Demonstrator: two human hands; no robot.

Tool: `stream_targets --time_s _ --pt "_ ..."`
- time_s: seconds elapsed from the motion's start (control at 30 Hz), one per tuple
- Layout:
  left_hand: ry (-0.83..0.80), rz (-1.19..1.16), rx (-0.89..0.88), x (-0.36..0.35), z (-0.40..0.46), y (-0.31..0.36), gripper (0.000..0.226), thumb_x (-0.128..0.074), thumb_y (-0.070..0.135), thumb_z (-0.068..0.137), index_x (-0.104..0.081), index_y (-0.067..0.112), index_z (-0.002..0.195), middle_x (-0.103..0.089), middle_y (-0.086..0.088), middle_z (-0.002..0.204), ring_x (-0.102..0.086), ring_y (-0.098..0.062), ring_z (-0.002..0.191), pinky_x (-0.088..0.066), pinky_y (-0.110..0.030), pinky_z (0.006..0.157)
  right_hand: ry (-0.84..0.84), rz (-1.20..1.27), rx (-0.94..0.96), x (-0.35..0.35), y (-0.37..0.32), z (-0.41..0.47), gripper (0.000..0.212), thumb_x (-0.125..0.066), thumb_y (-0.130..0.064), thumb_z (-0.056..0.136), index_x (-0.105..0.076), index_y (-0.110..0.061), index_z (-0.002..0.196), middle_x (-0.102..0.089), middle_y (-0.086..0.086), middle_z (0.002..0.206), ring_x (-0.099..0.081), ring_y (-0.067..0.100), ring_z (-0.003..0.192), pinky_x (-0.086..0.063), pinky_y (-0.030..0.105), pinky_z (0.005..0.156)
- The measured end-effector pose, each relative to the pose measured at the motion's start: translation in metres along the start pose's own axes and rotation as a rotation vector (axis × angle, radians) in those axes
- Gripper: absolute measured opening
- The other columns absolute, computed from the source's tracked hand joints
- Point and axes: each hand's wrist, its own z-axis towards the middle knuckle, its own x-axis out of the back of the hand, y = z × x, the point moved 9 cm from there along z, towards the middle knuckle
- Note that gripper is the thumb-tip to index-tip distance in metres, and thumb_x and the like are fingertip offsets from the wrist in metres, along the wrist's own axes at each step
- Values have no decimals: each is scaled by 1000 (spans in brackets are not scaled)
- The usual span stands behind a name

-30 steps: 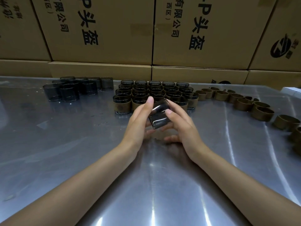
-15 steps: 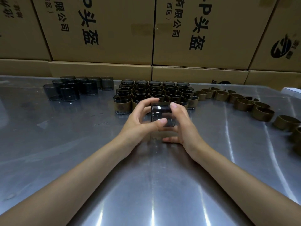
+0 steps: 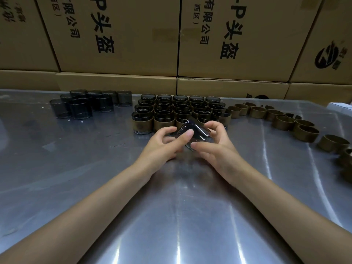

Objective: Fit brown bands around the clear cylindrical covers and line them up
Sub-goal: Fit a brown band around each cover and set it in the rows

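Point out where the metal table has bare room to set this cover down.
Bare metal table lies near the forearms and left of the left hand. Crowded: banded covers ahead, unbanded covers far left, brown bands right.

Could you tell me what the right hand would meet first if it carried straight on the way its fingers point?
Likely the front row of banded covers just beyond the held cover; depth is hard to judge.

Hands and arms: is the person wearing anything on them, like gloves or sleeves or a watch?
No. The left hand and right hand are bare, with no gloves and no rings that I can see. Both forearms are bare as far as the picture shows: no sleeves, watch or bracelet. Fingernails look short and unpainted.
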Motion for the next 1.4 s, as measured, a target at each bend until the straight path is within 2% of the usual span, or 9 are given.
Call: stream_targets --time_s 0.17,0.4,0.57,0.67,0.77,0.87,1.0,1.23,1.4 --pt "65 3 -104 -2 -6 7 81 -74 46 59 -52 14 130 -71 -3 111 -68 -16 103 -54 -34 93 6 -386 201 -8 -17 -3 58 -77 0 73 -36 -30 101 -50 1 110 -60 7 91 -50 14 69" --pt "-37 251 -191 -13 -2 1 71 -80 16 75 -42 26 134 -60 4 124 -59 -7 114 -47 -19 96 45 -1094 333 -3 -21 -13 84 -76 -41 68 -22 -35 132 -43 -6 132 -52 14 111 -52 36 80" --pt "-150 280 -151 -22 -2 -2 78 -71 29 84 -28 25 148 -55 10 132 -52 -3 122 -43 -24 104 49 -1155 234 5 -14 -6 99 -73 -64 58 -21 -34 138 -44 -7 135 -48 16 120 -45 34 83" --pt "-125 183 -130 -19 -5 3 83 -61 52 74 -31 27 147 -56 20 123 -53 16 110 -43 -7 91 -15 -1192 256 6 -17 -10 107 -57 -82 57 -21 -32 144 -36 -7 135 -28 14 130 -32 38 108" --pt "-19 48 -80 -6 -1 0 64 -49 58 82 -43 30 138 -56 10 134 -52 1 122 -36 -24 107 35 -1170 377 20 -33 -12 86 -37 -80 71 -31 -32 142 -33 -10 136 -15 2 130 -19 30 110" --pt "49 -37 -58 3 3 -2 34 -40 45 98 -50 31 127 -59 9 128 -54 -9 121 -34 -37 112 366 -1045 507 63 -63 -11 60 -40 -65 84 -49 -25 128 -41 -11 123 -25 2 121 -23 18 96" --pt "56 -41 -60 5 7 -5 26 -36 41 101 -56 33 116 -64 11 120 -57 -7 116 -36 -40 111 787 -1214 196 154 -64 3 38 -54 -33 94 -52 -13 126 -42 7 136 -34 24 127 -34 36 99" --pt "82 -72 -58 7 11 -9 27 -39 40 99 -61 32 113 -69 10 116 -62 -9 112 -39 -41 110 960 -1417 -265 241 -58 12 51 -50 -34 95 -46 -3 136 -23 19 156 -14 36 143 -16 50 114" --pt "85 -76 -69 8 12 -10 28 -40 40 98 -62 29 113 -70 9 113 -63 -12 112 -39 -43 110 972 -1516 -315 243 -56 16 56 -54 -31 91 -40 -1 136 -40 22 145 -20 37 141 -9 52 117"
